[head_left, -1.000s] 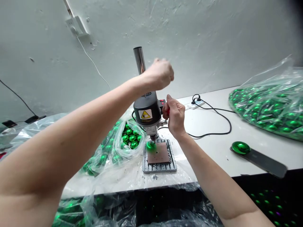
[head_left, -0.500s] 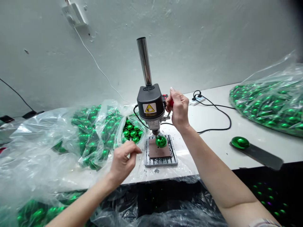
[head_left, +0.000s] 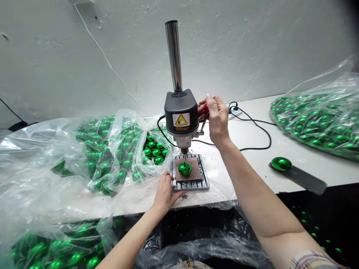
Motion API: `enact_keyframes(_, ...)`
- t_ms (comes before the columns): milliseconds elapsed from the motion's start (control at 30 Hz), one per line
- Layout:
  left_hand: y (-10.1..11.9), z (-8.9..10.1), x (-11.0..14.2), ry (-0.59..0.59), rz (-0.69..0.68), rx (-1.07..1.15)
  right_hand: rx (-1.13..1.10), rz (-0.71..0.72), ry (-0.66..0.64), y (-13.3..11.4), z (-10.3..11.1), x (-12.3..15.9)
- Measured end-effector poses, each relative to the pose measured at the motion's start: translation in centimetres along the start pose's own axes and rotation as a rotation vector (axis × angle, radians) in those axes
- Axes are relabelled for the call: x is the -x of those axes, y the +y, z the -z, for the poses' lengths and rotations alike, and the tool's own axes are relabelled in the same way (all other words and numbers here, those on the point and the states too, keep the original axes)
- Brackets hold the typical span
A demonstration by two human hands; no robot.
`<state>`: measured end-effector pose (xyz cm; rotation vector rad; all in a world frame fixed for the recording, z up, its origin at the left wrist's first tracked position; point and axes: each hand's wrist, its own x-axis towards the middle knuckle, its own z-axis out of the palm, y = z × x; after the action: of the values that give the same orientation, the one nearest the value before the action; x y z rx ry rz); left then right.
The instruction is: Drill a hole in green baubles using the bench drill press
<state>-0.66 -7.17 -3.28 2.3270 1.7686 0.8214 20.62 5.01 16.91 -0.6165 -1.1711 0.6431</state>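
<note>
A small bench drill press [head_left: 181, 112] stands in front of me. My right hand [head_left: 217, 117] is closed round the red knob [head_left: 206, 108] of its lever. Under the chuck [head_left: 184, 151], a shiny green ball [head_left: 184, 169] sits on a brown pad [head_left: 196, 172], with a thin dark mark at its top that I cannot make out clearly. The pad lies on the slotted grey base [head_left: 206, 183]. At the base's front left corner rests my left hand [head_left: 165, 194], thumb spread along the front edge, fingers by the left side.
An opened clear bag [head_left: 140, 164] of green balls stands left of the press. Another big bag [head_left: 316, 123] lies at right. Near it is a dark flat strip [head_left: 304, 181] with a green ball [head_left: 281, 163] at its end. A black cable [head_left: 263, 130] runs to a power strip [head_left: 237, 111].
My left hand has moved right and opened out against the base's corner. The ball has shifted left and forward on the pad. My right hand stays on the knob, with the lever raised.
</note>
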Motion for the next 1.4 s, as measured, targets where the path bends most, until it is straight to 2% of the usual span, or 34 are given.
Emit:
enact_keyframes(133, -0.6, -1.0, 0.1, -0.025, 0.04, 0.002, 0.188, 0.017, 0.027, 0.8, 3.0, 2.4)
enact_keyframes(200, -1.0, -1.5, 0.4, -0.021, 0.036, 0.016, 0.281, -0.039, 0.051, 2.0, 5.0, 5.3)
enact_keyframes(233, -1.2, -1.7, 0.5, -0.017, 0.027, 0.022, 0.433, -0.119, 0.022, 2.9, 5.9, 7.2)
enact_keyframes(300, -1.6, -2.1, 0.7, -0.004, 0.013, 0.03, 0.558, -0.235, -0.069, 4.8, 7.5, 11.1)
enact_keyframes(400, -1.9, -2.5, 0.8, 0.012, 0.024, 0.033, 0.696, -0.3, -0.171, 7.8, 8.5, 16.4)
enact_keyframes(500, -1.9, -2.9, 0.8, 0.01, 0.041, 0.033, 0.782, -0.29, -0.229, 10.1, 8.3, 19.5)
enact_keyframes(667, -1.6, -3.2, 1.0, 0.002, 0.045, 0.006, 0.871, -0.231, -0.234, 12.0, 7.5, 20.9)
enact_keyframes(800, -0.9, -2.4, 0.6, -0.046, 0.055, -0.044, 0.897, -0.178, -0.257, 12.4, 7.6, 20.9)
enact_keyframes(867, -0.4, -1.4, -0.4, -0.053, 0.088, -0.079, 0.903, -0.16, -0.271, 12.5, 7.7, 20.7)
enact_keyframes(1000, 0.7, 0.4, -4.0, 0.129, 0.134, -0.024, 0.916, -0.136, -0.277, 12.7, 7.7, 20.6)
enact_keyframes(1067, 1.1, 0.6, -5.9, 0.132, 0.117, 0.039, 0.923, -0.128, -0.276, 12.8, 7.8, 20.6)
enact_keyframes(1167, 1.4, 0.4, -7.7, 0.027, 0.113, 0.199, 0.93, -0.119, -0.27, 13.0, 7.8, 20.6)
enact_keyframes(1233, 1.6, 0.5, -7.8, 0.045, 0.167, 0.451, 0.93, -0.114, -0.261, 13.1, 7.9, 20.7)
enact_keyframes(1333, 2.1, 1.9, -6.3, 0.104, 0.404, 1.117, 0.92, -0.111, -0.249, 13.2, 8.0, 20.8)
enact_keyframes(1400, 2.8, 3.3, -4.8, 0.046, 0.614, 1.554, 0.912, -0.113, -0.238, 13.3, 8.1, 20.8)
